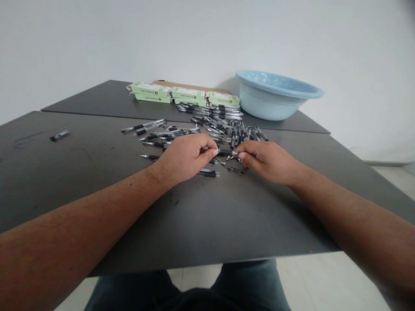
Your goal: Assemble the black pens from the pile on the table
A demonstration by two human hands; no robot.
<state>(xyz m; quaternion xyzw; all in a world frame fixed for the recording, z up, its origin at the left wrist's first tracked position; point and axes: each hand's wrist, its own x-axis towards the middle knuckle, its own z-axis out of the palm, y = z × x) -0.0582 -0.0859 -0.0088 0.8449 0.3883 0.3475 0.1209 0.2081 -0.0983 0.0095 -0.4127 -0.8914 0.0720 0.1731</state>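
Between my two hands lies a pen (227, 152) with a black grip, level above the table. My left hand (186, 156) pinches one end of it between thumb and forefinger. At the other end, my right hand (264, 160) is closed around the tip side, which its fingers partly hide. Loose pens and pen parts (215, 125) are heaped just beyond both hands. A short black pen part (236, 170) rests on the table below my right fingertips, beside small pointed tips (223, 163).
Green and white boxes (152, 93) are stacked at the back, with a row of pens (227, 113) before them. A light blue basin (275, 101) stands at the back right. One short pen piece (60, 135) lies far left on the dark table (207, 229).
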